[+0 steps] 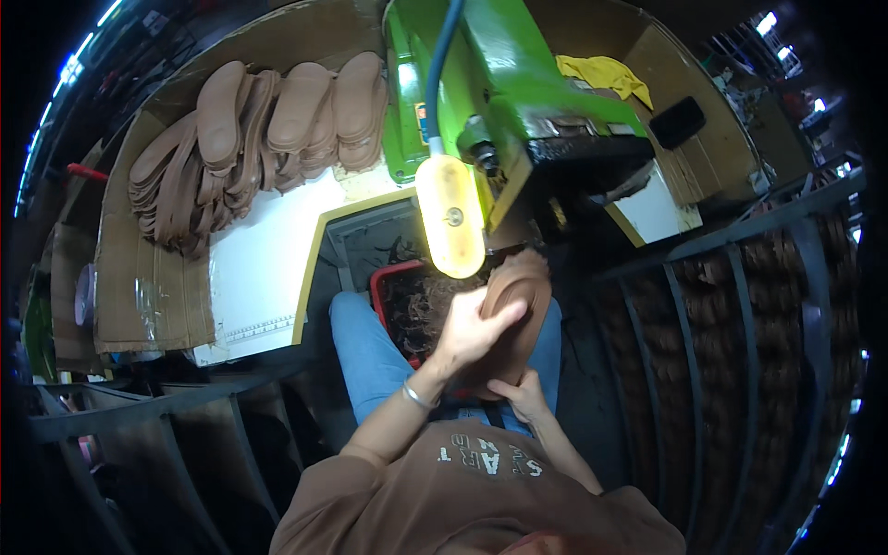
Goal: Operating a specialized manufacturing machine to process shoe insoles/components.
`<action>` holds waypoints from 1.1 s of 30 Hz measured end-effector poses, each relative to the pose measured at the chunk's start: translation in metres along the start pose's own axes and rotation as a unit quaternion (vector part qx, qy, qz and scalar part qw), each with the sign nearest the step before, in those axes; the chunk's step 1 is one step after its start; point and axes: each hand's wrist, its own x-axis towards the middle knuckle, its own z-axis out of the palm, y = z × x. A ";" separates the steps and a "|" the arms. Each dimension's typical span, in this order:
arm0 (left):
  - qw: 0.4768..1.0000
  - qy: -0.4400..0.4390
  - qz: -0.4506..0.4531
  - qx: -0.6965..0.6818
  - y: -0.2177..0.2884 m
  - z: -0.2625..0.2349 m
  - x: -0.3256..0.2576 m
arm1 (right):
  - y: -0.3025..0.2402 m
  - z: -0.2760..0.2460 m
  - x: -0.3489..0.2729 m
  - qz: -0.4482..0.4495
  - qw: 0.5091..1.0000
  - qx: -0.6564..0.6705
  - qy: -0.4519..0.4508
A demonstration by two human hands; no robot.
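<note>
Over my lap I hold a brown shoe sole lengthwise, its ragged-edged far end close under the machine head. My left hand grips it near that far end, thumb across the upper face and fingers partly hidden. At the near end, my right hand is closed on the sole's edge. Just beyond the sole stands a green machine, with a lit oblong lamp hanging in front. Part of the machine's working point is hidden behind the lamp and dark housing.
Piled brown soles lie on the white table at left, inside a cardboard surround. Below is a red bin of dark trimmings. A yellow cloth and black phone-like object lie at right. Metal racks flank me.
</note>
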 end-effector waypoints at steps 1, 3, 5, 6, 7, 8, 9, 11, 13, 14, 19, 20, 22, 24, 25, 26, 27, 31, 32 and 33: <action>1.000 -0.017 -0.020 -0.003 0.007 0.001 0.010 | -0.003 0.003 0.003 -0.012 1.000 -0.001 0.002; 1.000 -0.003 -0.016 -0.012 0.013 -0.002 0.026 | -0.009 0.001 0.002 -0.027 1.000 -0.002 0.007; 0.997 0.036 0.064 0.006 0.009 0.000 0.016 | -0.016 -0.002 -0.005 -0.027 0.998 -0.064 0.014; 0.998 0.040 0.044 0.009 0.009 -0.003 0.011 | -0.012 -0.014 -0.009 -0.042 0.997 -0.058 0.002; 0.998 0.039 0.042 0.009 0.006 -0.001 0.006 | -0.021 -0.021 -0.014 -0.041 0.998 -0.056 0.003; 0.996 0.069 0.037 -0.048 0.001 0.002 0.002 | -0.033 -0.025 -0.022 -0.057 0.997 -0.053 0.019; 0.989 0.098 0.033 -0.107 0.000 0.004 0.000 | -0.045 -0.033 -0.028 -0.074 0.995 -0.051 0.035; 0.992 0.084 0.041 -0.089 0.004 0.004 -0.001 | -0.061 -0.059 -0.027 -0.138 0.987 0.015 0.081; 0.980 0.096 0.055 -0.163 0.007 0.007 0.001 | -0.104 -0.063 -0.017 -0.195 0.973 0.009 0.123; 0.981 0.095 0.052 -0.163 0.008 0.005 0.003 | -0.126 -0.061 -0.009 -0.212 0.966 -0.008 0.149; 0.983 0.103 0.050 -0.142 0.003 -0.009 0.009 | -0.213 -0.042 0.047 -0.265 0.953 -0.038 0.143; 0.986 0.073 0.006 -0.150 0.006 -0.015 0.007 | -0.225 -0.036 0.056 -0.267 0.955 -0.040 0.126; 0.978 0.083 0.008 -0.193 0.003 -0.024 0.005 | -0.238 -0.020 0.071 -0.265 0.961 -0.015 0.079; 0.963 0.097 0.023 -0.251 0.004 -0.035 0.001 | -0.229 -0.017 0.086 -0.251 0.967 0.023 0.038; 0.970 0.094 0.007 -0.223 0.002 -0.046 -0.003 | -0.223 -0.014 0.091 -0.244 0.969 0.030 0.023; 0.970 0.105 0.015 -0.219 0.004 -0.053 -0.005 | -0.216 -0.008 0.093 -0.225 0.973 0.056 0.011; 0.969 0.116 0.023 -0.216 0.006 -0.060 -0.008 | -0.208 0.001 0.095 -0.216 0.974 0.072 0.018; 0.973 0.149 0.020 -0.178 0.017 -0.092 -0.027 | -0.180 0.024 0.093 -0.204 0.976 0.073 0.014; 0.972 0.157 0.015 -0.175 0.014 -0.098 -0.033 | -0.175 0.029 0.091 -0.204 0.977 0.058 0.013; 0.971 0.165 0.009 -0.173 0.011 -0.105 -0.040 | -0.171 0.038 0.089 -0.204 0.978 0.043 0.012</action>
